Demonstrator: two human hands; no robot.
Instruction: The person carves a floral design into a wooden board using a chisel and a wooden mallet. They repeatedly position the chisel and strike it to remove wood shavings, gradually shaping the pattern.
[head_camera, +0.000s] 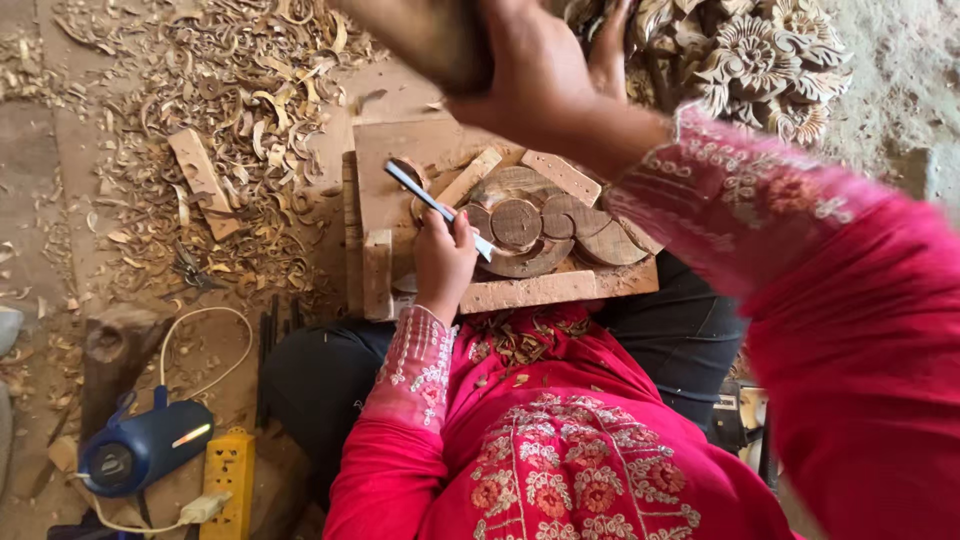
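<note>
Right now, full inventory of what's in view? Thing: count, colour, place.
chisel: one, metal blade, in the left hand over the workpiece
wooden mallet: one, brown, raised in the right hand, top centre
carving workpiece: one, brown, round scroll shapes, on the board
work board: one, tan, on the lap
wood shavings: many, pale, upper left floor
carved floral panel: one, brown, top right
blue cylinder device: one, lower left
yellow power strip: one, bottom left
wood block: one, dark, left
left hand: grips chisel
right hand: grips mallet
</note>
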